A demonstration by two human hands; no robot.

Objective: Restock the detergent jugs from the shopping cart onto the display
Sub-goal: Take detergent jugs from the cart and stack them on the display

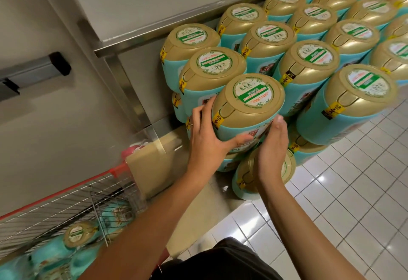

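A person stands over a big pile of soap jugs. Both hands are on the held jug point(247, 105), which is at the near left corner of the top layer of the display point(306, 59). The held jug has a blue-green body and a gold top with a round white and green sticker on it. A yellow tag sticks to its gold handle. The left hand point(206, 140) wraps round the left side of the held jug, with the fingers curled behind it and the thumb lying across the front. A thin ring point(191, 124) shows on one finger of that hand. The right hand point(273, 147) presses flat on the right side, with the fingers straight and pointing up. I cannot tell if the held jug sits on the jugs under it or if the hands carry all its weight. Right behind it stand two more jugs in a line, touching one another, and more rows of the same jugs fill the display to the right. Under the hands, a lower jug point(244, 180) stands on the bottom layer, partly hidden by the right wrist. The shopping cart point(66, 200) is at the lower left, with a red rim and wire sides. More blue-green jugs lie in it, and one cart jug point(79, 234) shows its gold top clearly. A brown box point(152, 165) stands between the shopping cart and the display. White floor tiles point(353, 191) are on the right. A metal ledge point(176, 22) runs along the grey wall behind the jugs.
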